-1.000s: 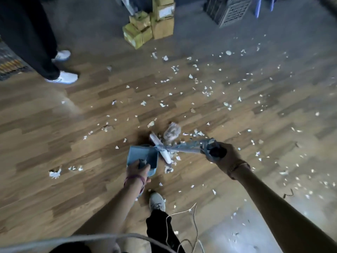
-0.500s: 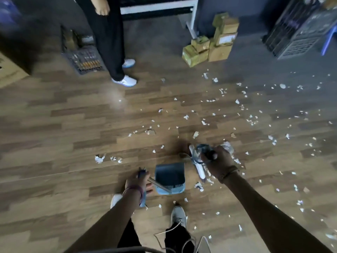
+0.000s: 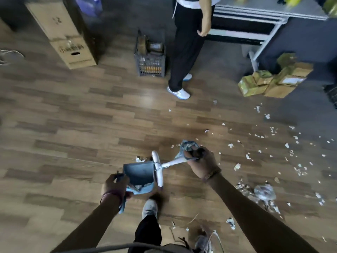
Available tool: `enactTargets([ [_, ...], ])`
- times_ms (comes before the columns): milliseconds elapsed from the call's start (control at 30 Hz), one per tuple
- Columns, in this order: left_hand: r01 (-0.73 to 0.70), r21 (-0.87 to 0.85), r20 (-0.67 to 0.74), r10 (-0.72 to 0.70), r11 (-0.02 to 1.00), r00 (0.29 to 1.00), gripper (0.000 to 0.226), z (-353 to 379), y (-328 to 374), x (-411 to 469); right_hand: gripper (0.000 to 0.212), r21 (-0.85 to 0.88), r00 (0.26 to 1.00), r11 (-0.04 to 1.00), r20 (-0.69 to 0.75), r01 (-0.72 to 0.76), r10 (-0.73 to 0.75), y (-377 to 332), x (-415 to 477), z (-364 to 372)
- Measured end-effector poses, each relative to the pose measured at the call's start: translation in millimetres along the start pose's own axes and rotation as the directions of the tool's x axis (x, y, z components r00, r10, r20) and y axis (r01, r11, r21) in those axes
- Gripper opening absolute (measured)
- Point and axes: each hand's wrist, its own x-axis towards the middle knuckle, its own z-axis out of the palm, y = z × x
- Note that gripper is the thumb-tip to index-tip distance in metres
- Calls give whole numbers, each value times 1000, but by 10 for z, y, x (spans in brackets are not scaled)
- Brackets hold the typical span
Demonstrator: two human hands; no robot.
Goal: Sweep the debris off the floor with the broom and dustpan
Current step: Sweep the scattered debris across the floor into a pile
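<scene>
A blue dustpan (image 3: 140, 175) lies on the wooden floor just ahead of my feet. My left hand (image 3: 115, 184) grips its handle at the pan's left rear. My right hand (image 3: 200, 161) grips the broom's handle end, which is wrapped in blue-grey material. The white broom head (image 3: 158, 169) stands against the dustpan's right edge. White paper scraps (image 3: 269, 139) are scattered over the floor to the right, and a small scrap pile (image 3: 139, 158) lies at the pan's front lip. A crumpled clear plastic piece (image 3: 264, 192) lies right of my right forearm.
Another person (image 3: 186, 52) stands ahead in dark trousers and white shoes. A dark crate (image 3: 150, 61) sits beside them, a tall cardboard box (image 3: 62, 33) at far left, small boxes (image 3: 271, 81) and a metal shelf (image 3: 264, 24) at right. A cable (image 3: 217, 236) lies near my feet.
My view has swung left and up, so the scraps now sit to the right. The dustpan and broom moved leftward across the floor, the broom head staying at the pan's right edge.
</scene>
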Motion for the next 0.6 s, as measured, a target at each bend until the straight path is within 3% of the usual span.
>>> enactTargets([
  [100,23,-7,-95,-23,1000,995,20,-466,183,305,52,145,998,988,23,51,-55,-280,232,529],
  [167,28,-9,-128,-29,1000,991,19,-684,283,483,35,184,999,983,38,0,-7,-348,404,798],
  [267,24,-11,-127,-26,1000,992,28,-834,359,764,24,52,987,999,158,-5,-4,-392,520,1137],
  [300,33,-10,-119,-34,999,992,32,-840,371,851,29,-14,982,1000,188,21,-18,-373,561,1237],
  [400,64,-13,-91,-65,998,994,37,-695,345,1094,32,-50,984,998,176,27,-17,-212,734,1472],
  [433,76,-12,-79,-77,997,994,37,-593,332,1157,32,1,984,999,169,-49,48,-184,808,1485],
  [533,86,1,-63,-86,996,994,33,-191,273,1229,39,186,993,979,105,-81,62,42,951,1425],
  [600,96,0,-51,-96,995,994,32,120,235,1167,41,149,995,986,76,-72,61,198,935,1208],
])
